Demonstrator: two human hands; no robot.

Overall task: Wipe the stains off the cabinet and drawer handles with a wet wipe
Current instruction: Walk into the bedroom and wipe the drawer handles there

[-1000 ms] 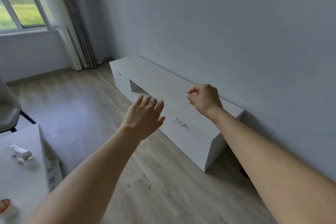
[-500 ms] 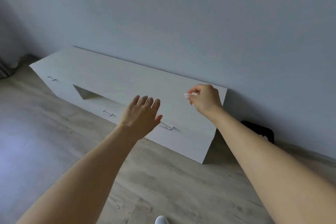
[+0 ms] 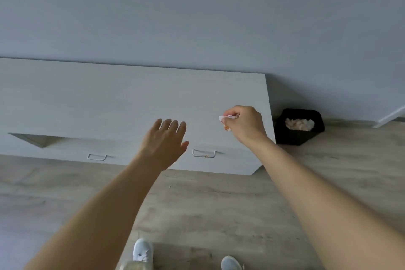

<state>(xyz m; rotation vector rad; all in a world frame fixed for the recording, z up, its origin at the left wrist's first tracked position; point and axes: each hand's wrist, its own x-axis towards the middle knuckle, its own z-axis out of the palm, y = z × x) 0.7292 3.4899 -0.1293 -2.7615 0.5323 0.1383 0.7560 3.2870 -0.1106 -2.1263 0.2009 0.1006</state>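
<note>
A low white cabinet (image 3: 109, 103) runs along the wall. Two metal drawer handles show on its front: the right handle (image 3: 203, 153) with a small orange stain on its lower bar, and the left handle (image 3: 96, 156). My right hand (image 3: 245, 125) hovers above the cabinet's right end, fingers pinched on a small crumpled white wet wipe (image 3: 226, 118) with an orange smear. My left hand (image 3: 165, 143) is held out flat over the cabinet front, fingers apart, holding nothing, just left of the right handle.
A black bin (image 3: 299, 128) with crumpled used wipes stands on the wooden floor just right of the cabinet. An open niche (image 3: 37, 139) cuts into the cabinet at left. My white shoes (image 3: 143, 252) stand on the floor below.
The view has swung right and down, so the cabinet now lies square ahead and the bin and my shoes appear. Both hands keep their poses; the wipe stays pinched.
</note>
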